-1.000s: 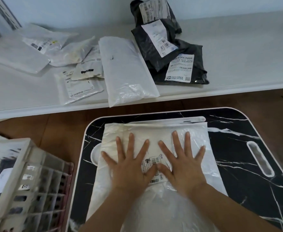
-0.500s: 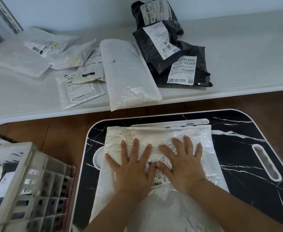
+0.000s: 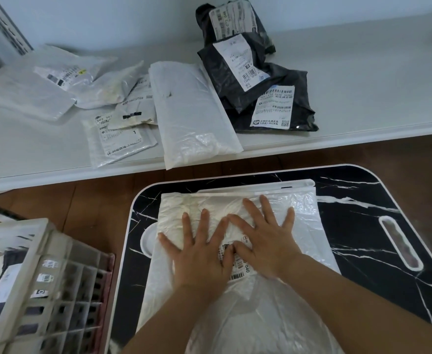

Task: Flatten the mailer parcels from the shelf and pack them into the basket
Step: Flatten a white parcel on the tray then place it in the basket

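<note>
From the head view, both hands lie flat on a white mailer parcel (image 3: 238, 226) that rests on a black marble-patterned tray table (image 3: 363, 226). The left hand (image 3: 202, 254) presses down with its fingers straight and spread; the right hand (image 3: 266, 241) does the same just beside it, the two thumbs touching over the parcel's shipping label (image 3: 238, 269). Neither hand grips anything. The label is mostly covered by the hands, so only a barcode strip and a few digits show. The parcel's near end runs under the forearms and out of the bottom of the frame, its clear plastic crumpled there.

At lower left stands the basket (image 3: 43, 284), cut off by the frame edge; something dark and something white lie inside, but what they are is hard to make out through the slatted wall.

Beyond the table, the white shelf (image 3: 363, 85) carries more parcels: a long white mailer (image 3: 192, 116) overhanging the front edge, a pile of black mailers (image 3: 256, 70) with white labels to its right, and several small white mailers (image 3: 92, 90) overlapping to its left. Their label print is too small to read.
</note>
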`<state>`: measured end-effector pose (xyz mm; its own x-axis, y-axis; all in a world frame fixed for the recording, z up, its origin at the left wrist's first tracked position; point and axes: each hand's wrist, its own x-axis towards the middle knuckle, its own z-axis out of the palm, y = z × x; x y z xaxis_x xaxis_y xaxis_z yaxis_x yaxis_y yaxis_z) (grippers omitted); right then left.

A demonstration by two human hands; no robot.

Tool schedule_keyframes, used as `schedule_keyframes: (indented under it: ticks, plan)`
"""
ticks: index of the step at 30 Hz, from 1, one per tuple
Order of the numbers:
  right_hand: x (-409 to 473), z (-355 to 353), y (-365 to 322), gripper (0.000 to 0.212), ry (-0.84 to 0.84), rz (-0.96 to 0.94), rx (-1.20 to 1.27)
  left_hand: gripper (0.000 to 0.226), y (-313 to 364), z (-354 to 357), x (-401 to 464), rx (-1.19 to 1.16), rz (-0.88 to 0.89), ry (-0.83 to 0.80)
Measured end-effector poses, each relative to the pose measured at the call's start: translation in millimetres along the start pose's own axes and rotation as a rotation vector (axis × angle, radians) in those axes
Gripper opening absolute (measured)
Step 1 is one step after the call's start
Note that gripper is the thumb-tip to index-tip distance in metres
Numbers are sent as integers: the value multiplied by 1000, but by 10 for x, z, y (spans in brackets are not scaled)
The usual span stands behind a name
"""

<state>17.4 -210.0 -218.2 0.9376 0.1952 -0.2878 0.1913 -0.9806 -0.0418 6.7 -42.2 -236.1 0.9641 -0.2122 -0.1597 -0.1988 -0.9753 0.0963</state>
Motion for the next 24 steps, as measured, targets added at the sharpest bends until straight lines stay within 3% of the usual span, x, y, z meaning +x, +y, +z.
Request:
schedule_keyframes:
  ticks: [5, 8, 12, 17, 20, 22, 24]
  plan:
    - [-443, 113, -132, 68, -35, -38, 112, 62, -29, -18, -15, 36, 1, -13]
    - [-884, 285, -125, 75, 76, -54, 37, 64, -2, -87, -59, 33, 1, -82]
    - [-1010, 421, -76, 79, 61, 37, -44, 56, 75, -269, -259, 64, -16, -79]
    - [-1039, 271, -259, 62, 247, 96, 9, 56, 80, -241, -737, 70, 34, -93]
    - [-1112, 297, -369, 67, 293, 189, 70, 52, -21, -178, -923, 73, 15, -17]
    - [-1180, 394, -418, 48, 250, 242, 108, 51, -35, -157, -1004, 80, 21, -11]
    - [-1223, 508, -403, 58, 125, 234, 120, 56, -8, -158, -1023, 95, 72, -6]
